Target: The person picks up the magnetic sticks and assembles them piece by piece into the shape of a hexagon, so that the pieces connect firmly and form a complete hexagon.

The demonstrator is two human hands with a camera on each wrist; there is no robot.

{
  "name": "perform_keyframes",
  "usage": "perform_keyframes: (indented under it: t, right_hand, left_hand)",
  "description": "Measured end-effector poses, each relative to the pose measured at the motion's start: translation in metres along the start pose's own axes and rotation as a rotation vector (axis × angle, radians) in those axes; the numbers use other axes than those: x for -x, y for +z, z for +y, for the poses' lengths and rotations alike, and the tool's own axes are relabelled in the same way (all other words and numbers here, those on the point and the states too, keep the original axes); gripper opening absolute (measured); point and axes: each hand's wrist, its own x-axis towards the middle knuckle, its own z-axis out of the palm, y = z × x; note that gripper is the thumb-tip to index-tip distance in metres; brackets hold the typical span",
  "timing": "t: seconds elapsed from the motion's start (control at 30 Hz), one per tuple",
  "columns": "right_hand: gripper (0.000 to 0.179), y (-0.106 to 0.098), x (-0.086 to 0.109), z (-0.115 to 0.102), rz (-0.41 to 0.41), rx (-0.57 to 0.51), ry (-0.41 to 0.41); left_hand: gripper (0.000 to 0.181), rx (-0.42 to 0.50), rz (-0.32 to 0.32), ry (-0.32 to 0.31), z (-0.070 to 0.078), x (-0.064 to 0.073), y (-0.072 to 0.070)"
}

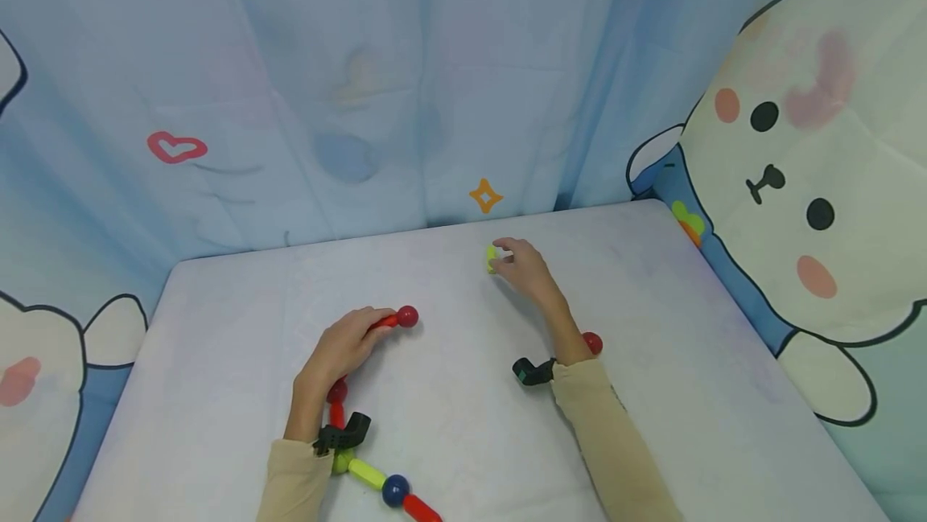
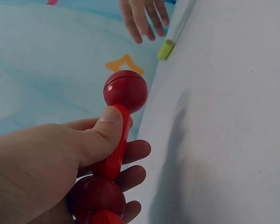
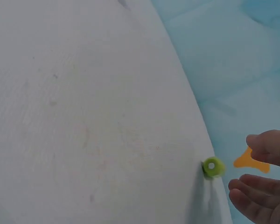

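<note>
My left hand [image 1: 350,343] grips a red magnetic stick [image 2: 113,161], thumb along its near side. A red ball [image 2: 126,91] caps the stick's far end. At its lower end a second red ball [image 2: 97,198] joins another red stick [image 2: 106,217], partly hidden by the hand. Toward the back of the table, my right hand [image 1: 527,269] reaches beside a yellow-green stick [image 3: 213,167], thumb and fingers parted. In the right wrist view a gap shows between that stick and the fingertips.
Below the left wrist, a green ball [image 1: 342,462], a light green stick [image 1: 367,474], a blue ball [image 1: 395,491] and a red stick [image 1: 422,509] form a line. Another red ball [image 1: 593,343] lies by the right wrist. A blue curtain [image 1: 326,104] hangs behind the white table [image 1: 463,393].
</note>
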Motion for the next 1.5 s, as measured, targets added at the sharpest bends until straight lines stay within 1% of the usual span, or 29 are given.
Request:
perform_keyframes:
  t: [0.17,0.3,0.4,0.53,0.7,0.77,0.83,0.93,1.03,1.1,1.2,1.27,1.5]
  right_hand:
    - [0.042,0.015,-0.014,0.0,0.023,0.176,-0.024]
    - [0.037,0.023,-0.019,0.0,0.058,0.263,-0.005]
    - [0.035,0.026,-0.019,-0.001,0.086,0.279,0.01]
    - [0.034,0.027,-0.019,-0.001,0.106,0.28,0.003]
    - [0.033,0.029,-0.02,0.002,0.105,0.236,-0.02]
    - [0.034,0.03,-0.017,0.001,0.08,0.188,-0.035]
    - [0.035,0.032,-0.01,-0.002,0.033,0.13,-0.06]
    - [0.036,0.035,0.009,-0.014,-0.074,0.035,-0.113]
    - [0.035,0.038,0.032,-0.03,-0.173,-0.018,-0.175]
    - [0.033,0.04,0.045,-0.038,-0.212,-0.028,-0.206]
    - [0.032,0.044,0.059,-0.044,-0.248,-0.031,-0.219]
    - [0.031,0.048,0.064,-0.045,-0.257,-0.025,-0.218]
    - [0.03,0.058,0.069,-0.042,-0.29,-0.02,-0.226]
  left_hand:
    - [0.031,0.0,0.006,0.011,0.001,0.0,0.001]
    - [0.032,0.008,0.01,0.018,0.002,0.001,0.002]
    - [0.033,0.006,0.015,0.021,0.002,0.002,0.002]
    - [0.033,0.003,0.015,0.025,0.002,0.002,0.001]
    - [0.033,-0.001,0.017,0.025,0.002,0.002,0.0]
    - [0.033,-0.005,0.019,0.025,0.002,0.002,0.001]
    - [0.033,-0.008,0.017,0.023,0.002,0.002,0.001]
    - [0.032,-0.011,0.01,0.019,0.002,0.001,0.001]
    - [0.032,-0.017,0.014,0.018,0.002,0.001,0.001]
    - [0.032,-0.015,0.02,0.018,0.002,0.001,0.001]
    - [0.032,-0.011,0.026,0.02,0.002,0.0,0.0]
    - [0.033,-0.008,0.025,0.022,0.002,0.001,0.0]
    - [0.032,-0.014,0.007,0.014,0.001,0.001,0.001]
